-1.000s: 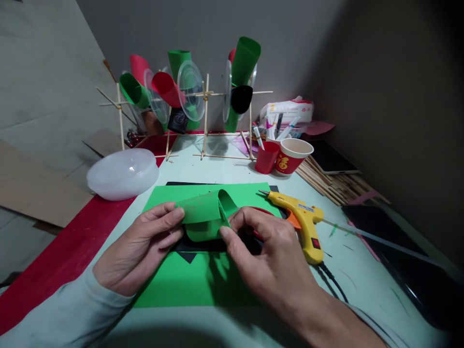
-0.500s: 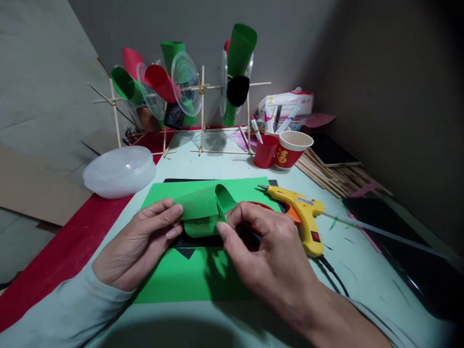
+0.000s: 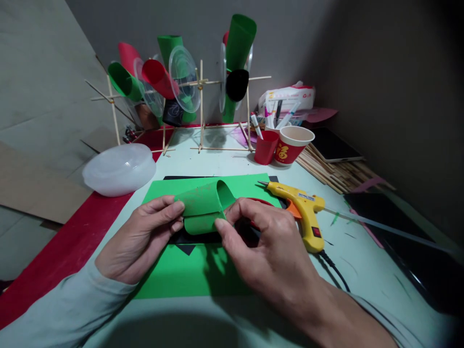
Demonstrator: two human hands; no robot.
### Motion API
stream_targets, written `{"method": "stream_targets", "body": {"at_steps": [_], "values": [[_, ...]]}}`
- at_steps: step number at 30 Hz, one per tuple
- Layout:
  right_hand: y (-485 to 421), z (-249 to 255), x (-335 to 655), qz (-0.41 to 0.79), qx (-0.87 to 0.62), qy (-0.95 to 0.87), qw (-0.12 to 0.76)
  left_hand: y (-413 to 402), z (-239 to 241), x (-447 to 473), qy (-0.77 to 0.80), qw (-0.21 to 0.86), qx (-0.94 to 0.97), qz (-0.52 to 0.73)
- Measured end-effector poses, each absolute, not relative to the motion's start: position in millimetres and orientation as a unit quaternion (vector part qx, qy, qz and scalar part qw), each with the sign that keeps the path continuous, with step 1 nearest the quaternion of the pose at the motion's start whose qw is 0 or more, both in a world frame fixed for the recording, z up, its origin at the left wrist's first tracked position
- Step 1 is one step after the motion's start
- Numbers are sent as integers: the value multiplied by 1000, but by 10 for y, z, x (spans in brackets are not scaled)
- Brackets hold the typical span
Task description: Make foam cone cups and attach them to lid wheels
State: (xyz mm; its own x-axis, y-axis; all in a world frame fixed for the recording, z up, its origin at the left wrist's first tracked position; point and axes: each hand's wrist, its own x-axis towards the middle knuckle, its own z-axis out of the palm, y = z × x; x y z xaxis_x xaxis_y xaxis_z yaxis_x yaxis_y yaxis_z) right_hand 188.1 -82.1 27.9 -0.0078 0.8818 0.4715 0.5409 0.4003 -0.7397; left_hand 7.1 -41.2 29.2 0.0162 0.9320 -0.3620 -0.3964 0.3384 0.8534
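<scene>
Between my hands is a piece of green paper (image 3: 201, 200) rolled into a short tube, its edges overlapping along the side that faces me. My left hand (image 3: 145, 237) pinches the tube's left end between thumb and fingers. At the right end, my right hand (image 3: 268, 241) grips the rim by the overlap, thumb outside and fingers partly hidden behind. Under the tube lie black paper (image 3: 186, 249) and a large green sheet (image 3: 174, 280). A red-rimmed object behind my right hand is mostly hidden. To the right rests a yellow hot glue gun (image 3: 308, 212) with a glue stick in it.
Stick frames (image 3: 201, 111) bearing paper tubes and clear discs stand at the back. A translucent bowl (image 3: 119, 169) sits left. A red cup (image 3: 266, 147), a paper cup (image 3: 293, 145), wooden sticks (image 3: 319, 169) and a dark flat device (image 3: 398, 241) occupy the right.
The gap between the overlapping edges at the tube's right end has closed, and the edges now lie flat together. The view has shifted slightly.
</scene>
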Motion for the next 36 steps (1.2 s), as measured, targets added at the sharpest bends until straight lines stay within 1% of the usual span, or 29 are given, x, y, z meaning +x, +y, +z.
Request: {"method": "stream_targets", "body": {"at_steps": [36], "values": [[-833, 271, 1890, 182, -510, -703, 462, -409, 313, 77, 507, 647, 293, 489]]}}
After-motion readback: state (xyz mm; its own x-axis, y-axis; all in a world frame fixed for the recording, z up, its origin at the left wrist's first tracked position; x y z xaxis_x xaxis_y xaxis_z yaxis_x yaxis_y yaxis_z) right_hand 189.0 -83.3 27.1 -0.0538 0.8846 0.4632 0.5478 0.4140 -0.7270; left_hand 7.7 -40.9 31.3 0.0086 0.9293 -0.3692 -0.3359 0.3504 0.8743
